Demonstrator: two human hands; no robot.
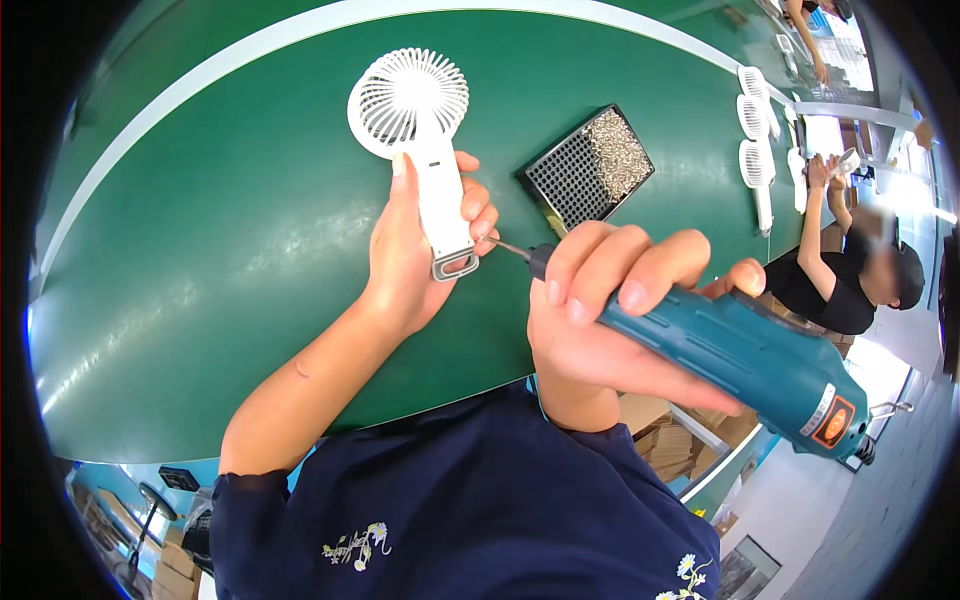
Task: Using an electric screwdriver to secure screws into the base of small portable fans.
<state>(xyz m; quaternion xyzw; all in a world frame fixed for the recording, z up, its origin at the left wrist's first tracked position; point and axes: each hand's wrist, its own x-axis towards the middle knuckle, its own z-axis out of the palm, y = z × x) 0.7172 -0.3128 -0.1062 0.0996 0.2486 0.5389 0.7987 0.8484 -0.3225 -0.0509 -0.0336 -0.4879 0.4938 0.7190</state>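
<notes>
My left hand (402, 240) is wrapped round the handle of a white handheld fan (440, 195), its round slatted head pointing away from me. At the near end of the handle is a grey loop-shaped end piece (456, 266). My right hand (620, 310) grips a teal electric screwdriver (735, 350) with an orange-edged label. Its thin bit reaches left, and the tip is close to the lower end of the fan handle, by my left fingers. Whether the tip touches the handle, I cannot tell. A black screw tray (570, 180) lies beyond my right hand, holding many small screws (620, 155).
Green tabletop (240, 240) spreads around the fan, with a pale raised edge along the far side. Several white fans (752, 118) lie in a row at the right. Past them a co-worker in black (845, 270) handles a white part. Cardboard boxes (665, 445) stand below the table.
</notes>
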